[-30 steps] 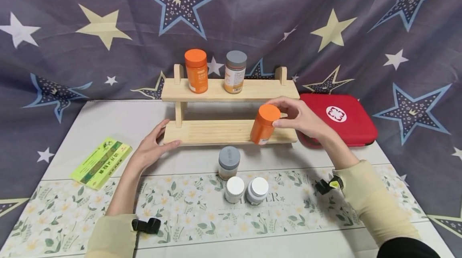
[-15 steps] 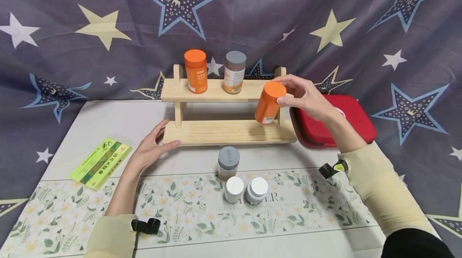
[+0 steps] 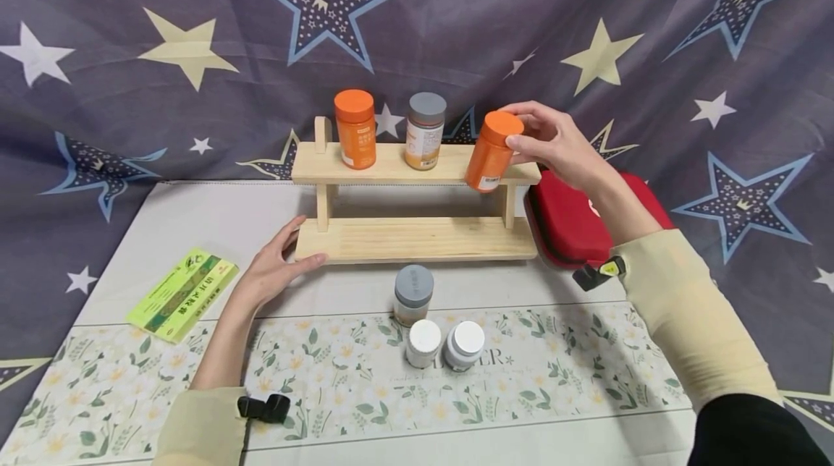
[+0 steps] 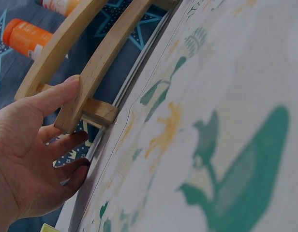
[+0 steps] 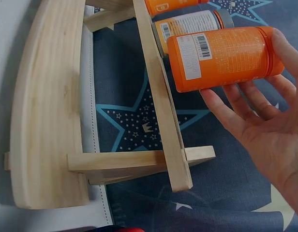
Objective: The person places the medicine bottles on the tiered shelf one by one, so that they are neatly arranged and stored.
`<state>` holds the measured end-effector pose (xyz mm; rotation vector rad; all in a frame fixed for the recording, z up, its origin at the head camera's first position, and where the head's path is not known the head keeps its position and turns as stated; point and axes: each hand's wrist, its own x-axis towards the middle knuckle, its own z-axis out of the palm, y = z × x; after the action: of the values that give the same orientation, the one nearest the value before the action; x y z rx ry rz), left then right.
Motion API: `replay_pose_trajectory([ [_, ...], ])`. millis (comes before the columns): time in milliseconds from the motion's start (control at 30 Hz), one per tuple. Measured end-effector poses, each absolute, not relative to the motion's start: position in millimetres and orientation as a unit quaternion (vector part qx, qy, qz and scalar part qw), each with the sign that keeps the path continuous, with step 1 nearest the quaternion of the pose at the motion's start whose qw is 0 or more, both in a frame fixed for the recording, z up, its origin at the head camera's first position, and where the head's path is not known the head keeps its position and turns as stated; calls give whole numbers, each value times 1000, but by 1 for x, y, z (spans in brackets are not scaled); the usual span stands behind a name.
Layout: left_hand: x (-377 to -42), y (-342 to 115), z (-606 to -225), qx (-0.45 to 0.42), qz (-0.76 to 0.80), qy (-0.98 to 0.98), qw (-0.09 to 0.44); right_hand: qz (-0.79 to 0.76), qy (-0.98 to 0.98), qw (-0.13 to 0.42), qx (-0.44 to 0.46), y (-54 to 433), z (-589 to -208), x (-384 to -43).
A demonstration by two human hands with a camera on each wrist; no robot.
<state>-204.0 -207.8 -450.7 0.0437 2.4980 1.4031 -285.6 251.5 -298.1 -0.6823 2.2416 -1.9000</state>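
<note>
My right hand (image 3: 554, 140) holds an orange pill bottle (image 3: 491, 155) near its cap, thumb on one side and fingers on the other. The bottle leans a little and overlaps the right end of the upper tier of a two-tier wooden shelf (image 3: 417, 238). In the right wrist view the bottle's (image 5: 221, 55) white label and barcode show. My left hand (image 3: 276, 267) grips the left end of the lower tier, its thumb (image 4: 67, 92) against the board's edge. Another orange bottle (image 3: 355, 133) and a grey-capped bottle (image 3: 425, 134) stand upright on the upper tier.
Before the shelf stand a grey-capped jar (image 3: 413, 292) and two white bottles, one left (image 3: 423, 343) and one right (image 3: 465, 345). A green box (image 3: 184, 296) lies at the left. Behind my right forearm is a red case (image 3: 567, 223). A starry curtain (image 3: 417, 32) hangs behind.
My right hand has raised the orange bottle from in front of the lower tier up to the upper tier, moving slightly right. The left hand has stayed at the shelf's end.
</note>
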Motion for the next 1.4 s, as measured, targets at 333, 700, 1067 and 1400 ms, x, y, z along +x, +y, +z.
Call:
replay_pose_trajectory([
  [333,-204,-208,-451,15,484,864,137,-621,754,58,-205,248,-296,-307],
  [700,-205,-206,-450,17,485,864,136,-629,753,53,-188,251,-300,-319],
  [1067,-205,-208,-450,13,485,864,137,-632,750,46,-190,248,-303,-322],
  [1400,-204,-209,-450,16,484,864,136,-632,754,37,-175,247,-309,-321],
])
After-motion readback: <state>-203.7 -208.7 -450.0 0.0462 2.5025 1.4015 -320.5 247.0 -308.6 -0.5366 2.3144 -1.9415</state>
